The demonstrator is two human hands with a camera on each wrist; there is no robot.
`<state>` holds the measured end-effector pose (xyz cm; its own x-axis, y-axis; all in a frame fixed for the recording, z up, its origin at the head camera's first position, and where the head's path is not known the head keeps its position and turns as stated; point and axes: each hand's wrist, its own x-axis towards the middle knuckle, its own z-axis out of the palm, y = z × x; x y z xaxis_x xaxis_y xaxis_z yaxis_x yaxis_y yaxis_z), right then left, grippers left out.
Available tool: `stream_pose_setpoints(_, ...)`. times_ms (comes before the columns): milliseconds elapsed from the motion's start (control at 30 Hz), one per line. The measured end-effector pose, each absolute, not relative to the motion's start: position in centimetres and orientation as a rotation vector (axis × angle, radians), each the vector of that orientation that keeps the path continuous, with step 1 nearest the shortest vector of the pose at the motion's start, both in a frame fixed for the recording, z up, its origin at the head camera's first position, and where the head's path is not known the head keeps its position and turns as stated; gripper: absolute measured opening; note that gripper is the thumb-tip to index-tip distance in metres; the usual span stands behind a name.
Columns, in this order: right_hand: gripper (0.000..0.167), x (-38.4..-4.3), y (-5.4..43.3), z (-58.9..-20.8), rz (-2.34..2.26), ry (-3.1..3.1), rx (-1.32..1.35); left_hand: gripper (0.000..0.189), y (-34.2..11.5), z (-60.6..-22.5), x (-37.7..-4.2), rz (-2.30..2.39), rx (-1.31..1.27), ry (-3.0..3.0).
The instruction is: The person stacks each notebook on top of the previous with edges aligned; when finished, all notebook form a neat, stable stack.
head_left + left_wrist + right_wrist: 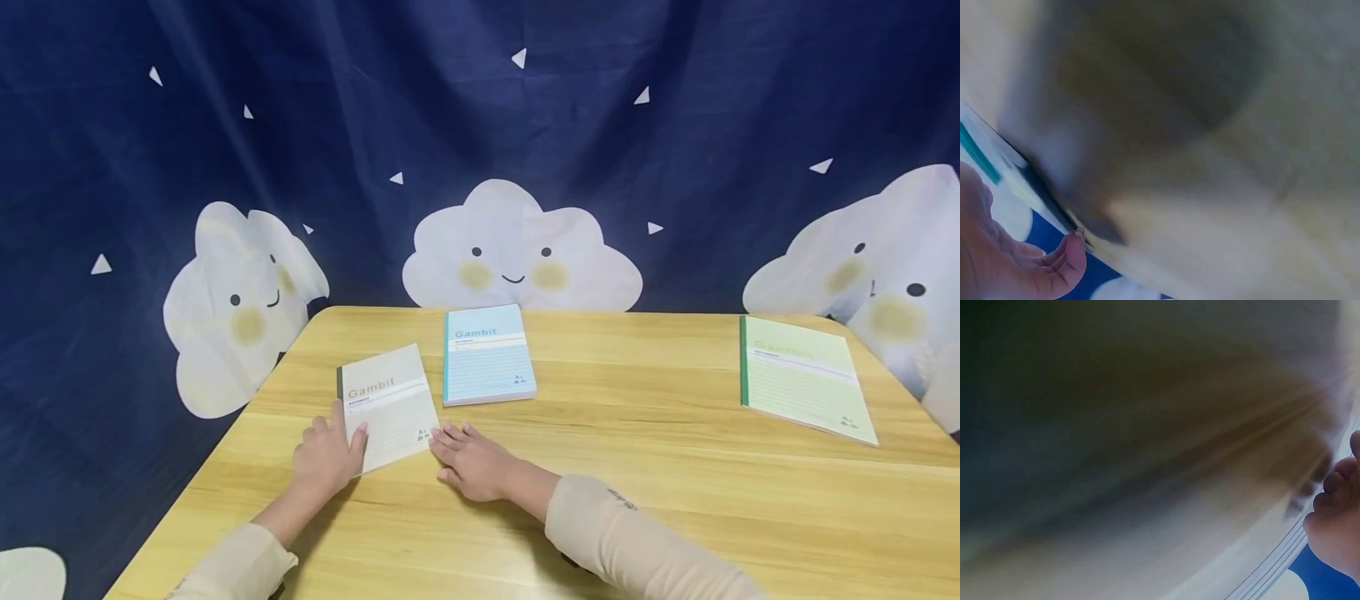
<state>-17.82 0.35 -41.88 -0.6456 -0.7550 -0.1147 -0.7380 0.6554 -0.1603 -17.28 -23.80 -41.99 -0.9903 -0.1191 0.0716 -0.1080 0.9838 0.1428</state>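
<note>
A grey notebook [386, 408] with a dark spine lies slanted on the table, toward the left. My left hand [327, 450] grips its lower left side, with the thumb over the cover and the fingers along the spine edge. In the left wrist view, a bent fingertip meets the dark spine [1047, 194]. On the other side, my right hand [474, 463] touches the lower right corner, palm down, its fingers fairly straight. The right wrist view catches those fingers [1338, 487] beside the page edges [1275, 565].
A thicker light blue notebook [489, 358] lies behind and right of the grey one. Farther right is a light green notebook [806, 375] with a dark green spine. The wooden table [637, 375] ends at a dark blue curtain [360, 100] with clouds.
</note>
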Motion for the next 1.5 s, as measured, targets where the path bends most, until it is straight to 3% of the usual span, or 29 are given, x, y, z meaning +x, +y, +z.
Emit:
stream_pose_setpoints(300, 0.053, -17.4, 0.8, -41.9, -0.180, 2.694, -1.248, 0.069, -25.1, -42.3, -17.5, -0.323, 0.238, -3.118)
stream_pose_setpoints(467, 0.026, -18.1, 0.2, -41.8, -0.482, 2.895, -1.297, 0.066, -24.7, -42.5, -17.4, -0.324, 0.218, -3.108)
stream_pose_setpoints(567, 0.020, -18.5, -0.4, -42.0, -0.717, 3.005, -1.152, 0.065, -24.4, -42.6, -17.3, -0.302, 0.197, -3.108)
stream_pose_setpoints(700, 0.042, -19.0, -1.3, -42.0, -0.800, 2.964, -0.788, 0.065, -24.1, -42.7, -17.1, -0.287, 0.182, -3.104)
stream_pose_setpoints(800, 0.048, -19.2, -2.1, -42.0, -0.781, 2.907, -0.636, 0.066, -23.8, -42.6, -17.1, -0.255, 0.178, -3.106)
stream_pose_setpoints(1233, 0.043, -18.4, -3.9, -41.7, -0.386, 2.927, -0.739, 0.062, -22.9, -41.9, -16.9, -0.203, 0.054, -3.147)
stream_pose_setpoints(1500, 0.038, -19.0, -3.3, -41.6, -0.565, 2.803, -0.739, 0.049, -23.9, -42.2, -16.4, -0.426, 0.072, -3.014)
